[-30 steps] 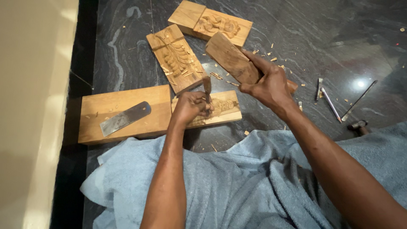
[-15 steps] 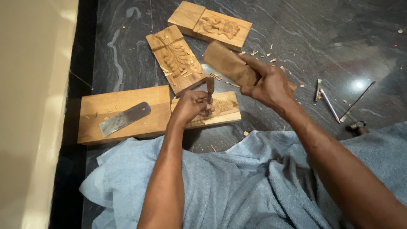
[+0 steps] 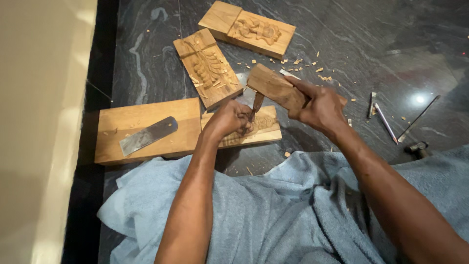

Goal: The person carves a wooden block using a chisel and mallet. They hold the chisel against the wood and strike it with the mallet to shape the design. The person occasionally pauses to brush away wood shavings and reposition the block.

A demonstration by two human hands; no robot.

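Note:
My left hand (image 3: 229, 119) is closed around a small wood-handled chisel (image 3: 256, 103), its tip set on a carved wooden panel (image 3: 266, 128) on the dark stone floor. A rectangular wooden block used as a mallet (image 3: 273, 86) is gripped in my right hand (image 3: 320, 106), its end touching the chisel's top. A light blue towel (image 3: 273, 220) covers my lap below both arms.
A plain wooden board (image 3: 122, 122) with a flat metal blade (image 3: 146, 135) on it lies left of the panel. Two other carved panels (image 3: 207, 66) (image 3: 249, 29) lie further away. Thin metal tools (image 3: 386, 122) and wood chips are scattered at right. A cream wall (image 3: 39, 122) borders the left.
The mallet block in my right hand has swung down and left onto the chisel's handle. My left hand and the chisel have stayed on the panel.

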